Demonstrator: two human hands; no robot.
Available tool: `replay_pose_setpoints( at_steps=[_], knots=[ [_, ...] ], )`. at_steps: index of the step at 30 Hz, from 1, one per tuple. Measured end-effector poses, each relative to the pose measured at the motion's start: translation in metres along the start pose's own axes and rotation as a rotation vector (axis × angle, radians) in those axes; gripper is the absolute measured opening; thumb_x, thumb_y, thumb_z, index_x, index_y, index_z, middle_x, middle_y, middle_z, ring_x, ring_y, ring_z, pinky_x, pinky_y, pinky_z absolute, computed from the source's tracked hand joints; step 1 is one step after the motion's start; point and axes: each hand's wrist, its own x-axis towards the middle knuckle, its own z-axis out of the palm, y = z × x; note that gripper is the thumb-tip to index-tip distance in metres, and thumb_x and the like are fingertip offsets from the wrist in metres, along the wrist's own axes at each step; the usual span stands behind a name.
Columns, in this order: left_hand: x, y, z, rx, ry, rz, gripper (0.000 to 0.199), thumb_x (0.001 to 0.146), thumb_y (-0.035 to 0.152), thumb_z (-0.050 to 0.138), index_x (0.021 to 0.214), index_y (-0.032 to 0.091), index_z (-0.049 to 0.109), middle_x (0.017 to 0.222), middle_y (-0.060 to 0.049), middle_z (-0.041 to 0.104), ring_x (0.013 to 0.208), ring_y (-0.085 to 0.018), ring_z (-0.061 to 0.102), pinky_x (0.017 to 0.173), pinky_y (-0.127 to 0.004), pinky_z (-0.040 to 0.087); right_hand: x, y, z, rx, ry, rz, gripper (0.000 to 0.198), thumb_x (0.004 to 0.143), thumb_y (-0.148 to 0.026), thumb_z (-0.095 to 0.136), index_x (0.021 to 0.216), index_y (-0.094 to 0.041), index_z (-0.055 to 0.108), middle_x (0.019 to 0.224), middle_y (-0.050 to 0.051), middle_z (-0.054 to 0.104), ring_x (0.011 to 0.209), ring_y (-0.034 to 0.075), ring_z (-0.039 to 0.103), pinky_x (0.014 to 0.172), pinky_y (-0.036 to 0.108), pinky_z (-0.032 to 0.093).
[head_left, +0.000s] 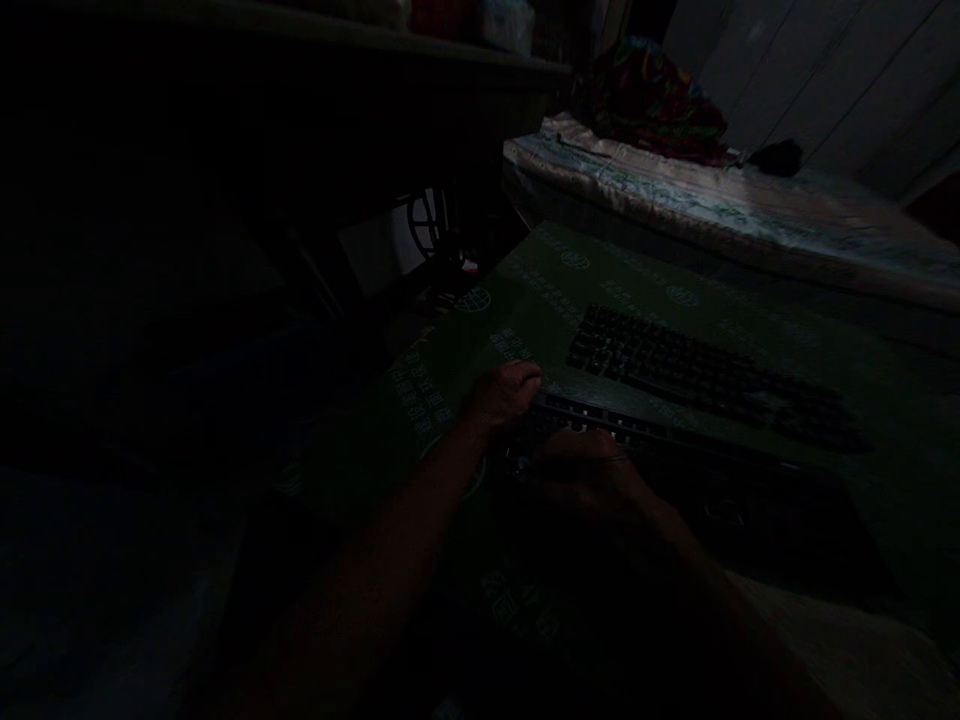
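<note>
The light is very dim. A black keyboard (787, 500) lies on a green board with pale printed characters, and its upper left part seems to have bare key spots. At its far left corner, my left hand (506, 392) is closed around the edge. Over the left part of the keyboard, my right hand (581, 465) is bent with its fingers together, low against the key area. Whatever those fingers hold is lost in the dark. Beyond the keyboard, many loose black keycaps (697, 370) are laid out in rows in a keyboard pattern.
The green board (525, 290) reaches toward a bed (675, 205) with a patterned sheet and a bundled dark red cloth (660, 100). On the left stands a dark table (300, 50) with items on top. Underneath is a spoked wheel (427, 225).
</note>
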Motion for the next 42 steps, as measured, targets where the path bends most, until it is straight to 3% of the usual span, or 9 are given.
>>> replay_pose_setpoints(
  at_steps=[30, 36, 42],
  knots=[
    [0.001, 0.001, -0.001, 0.012, 0.002, -0.007, 0.025, 0.083, 0.026, 0.044, 0.091, 0.019, 0.066, 0.095, -0.004, 0.067, 0.089, -0.017, 0.062, 0.082, -0.028, 0.049, 0.0, 0.001, -0.002, 0.045, -0.005, -0.025, 0.009, 0.068, -0.011, 0.059, 0.069, -0.016, 0.066, 0.064, 0.0, 0.065, 0.058, 0.012, 0.056, 0.054, 0.021, 0.042],
    [0.001, 0.002, -0.001, 0.031, -0.01, -0.009, 0.024, 0.083, 0.027, 0.045, 0.091, 0.018, 0.066, 0.093, -0.004, 0.067, 0.087, -0.017, 0.062, 0.08, -0.028, 0.049, 0.002, 0.006, -0.004, 0.043, 0.123, 0.019, 0.009, 0.068, -0.012, 0.059, 0.07, -0.015, 0.066, 0.064, 0.0, 0.064, 0.058, 0.013, 0.057, 0.053, 0.021, 0.042],
    [0.001, 0.001, -0.001, 0.017, -0.008, -0.01, 0.025, 0.083, 0.027, 0.044, 0.091, 0.018, 0.066, 0.095, -0.004, 0.067, 0.087, -0.017, 0.062, 0.082, -0.029, 0.048, 0.001, 0.009, 0.002, -0.088, 0.086, -0.106, 0.013, 0.072, -0.012, 0.054, 0.064, -0.016, 0.063, 0.06, 0.0, 0.06, 0.053, 0.01, 0.051, 0.051, 0.021, 0.037]
  ],
)
